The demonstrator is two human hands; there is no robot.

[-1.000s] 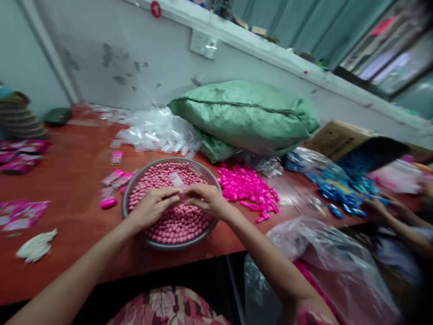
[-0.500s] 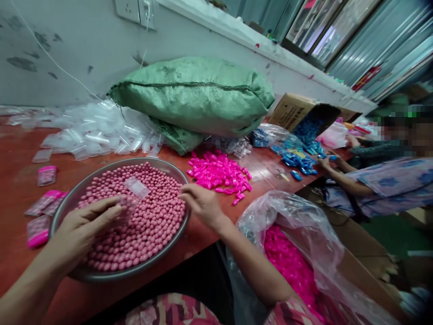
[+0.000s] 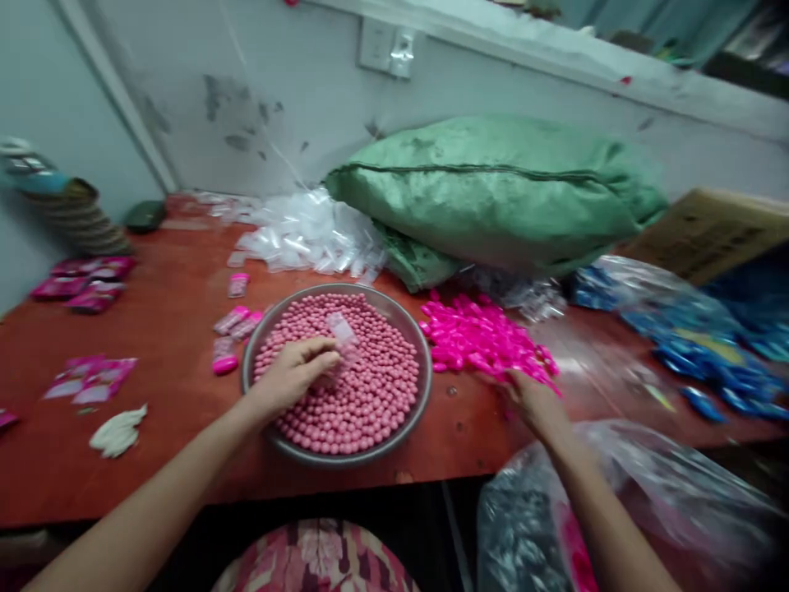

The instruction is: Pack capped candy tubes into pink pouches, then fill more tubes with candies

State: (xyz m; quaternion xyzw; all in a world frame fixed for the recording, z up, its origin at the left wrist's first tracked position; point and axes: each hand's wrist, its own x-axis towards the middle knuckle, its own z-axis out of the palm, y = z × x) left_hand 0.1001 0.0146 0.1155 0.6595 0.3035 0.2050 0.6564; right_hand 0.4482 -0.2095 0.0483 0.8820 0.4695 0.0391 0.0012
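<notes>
My left hand (image 3: 297, 376) is over the metal bowl (image 3: 425, 386) of round pink beads (image 3: 363, 411), its fingers closed on a small clear plastic case that is mostly hidden behind them. Another clear case (image 3: 341, 327) lies on the beads just beyond the fingertips. My right hand (image 3: 537, 404) is at the near edge of a heap of bright pink plastic caps (image 3: 481, 333). Motion smears its fingers, so whether a cap is between them is unclear. Left of the bowl stand and lie several bead-filled cases with pink caps (image 3: 225, 355).
Empty clear cases (image 3: 308, 234) are heaped behind the bowl, beside a large green sack (image 3: 493, 197). Blue pieces (image 3: 708, 362) and a cardboard box (image 3: 708, 234) are to the right. A plastic bag (image 3: 523, 510) hangs near my right arm. Pink packets (image 3: 92, 378) and a white glove (image 3: 118, 432) lie left.
My right hand has moved from the bowl's right rim to the pink caps. My left hand remains over the beads with the case. The view has swung left, and the co-worker is out of sight.
</notes>
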